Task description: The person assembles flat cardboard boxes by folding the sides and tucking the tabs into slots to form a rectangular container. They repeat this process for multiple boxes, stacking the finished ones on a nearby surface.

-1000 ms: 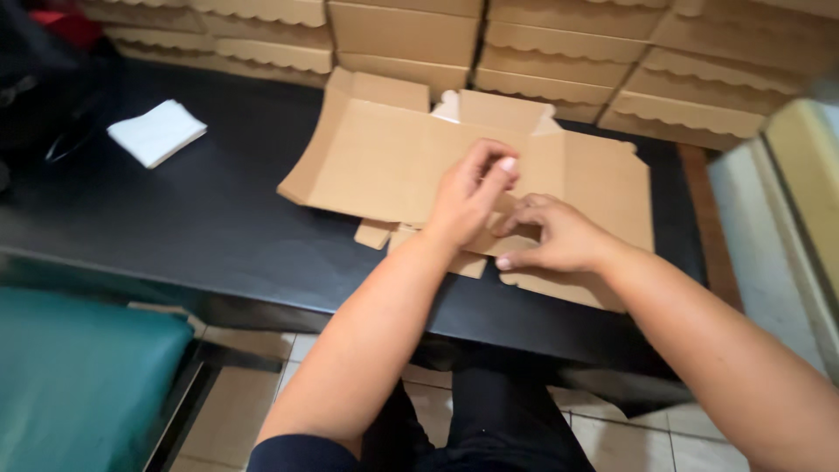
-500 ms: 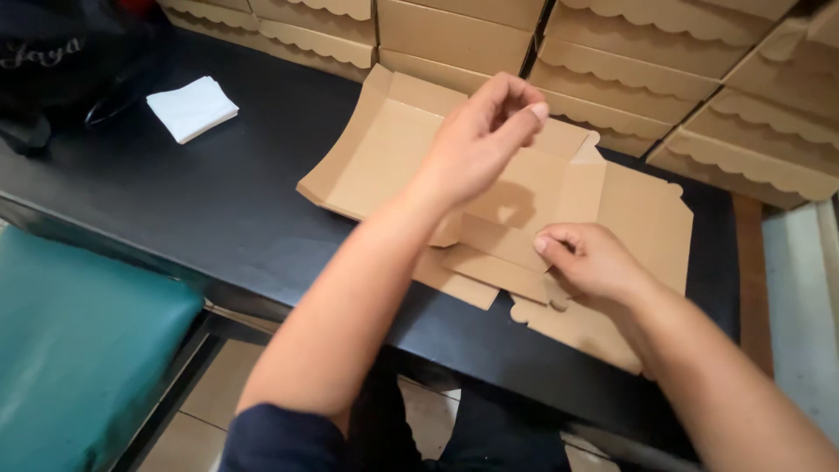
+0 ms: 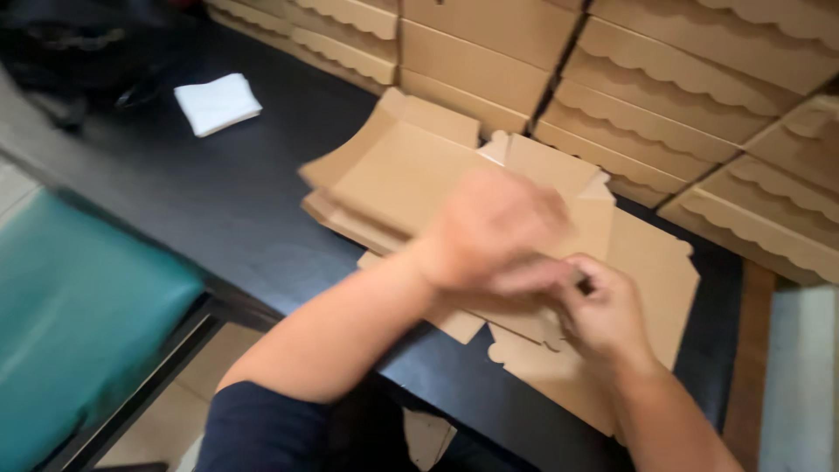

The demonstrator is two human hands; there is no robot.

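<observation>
A person's left hand (image 3: 489, 232), blurred so that its grip cannot be told, hovers over a flat brown cardboard box blank (image 3: 411, 175) lying on a black table (image 3: 218, 201), while the right hand (image 3: 603, 310), fingers curled, pinches a folded flap near the blank's front edge, the two hands close together. Just behind the blank, stacks of folded cardboard boxes (image 3: 629, 96) with scalloped edges line the table's far side; a folded white cloth (image 3: 217, 103) lies well apart to the left, and a teal cushioned seat (image 3: 70, 341) stands beside the table's near edge.
</observation>
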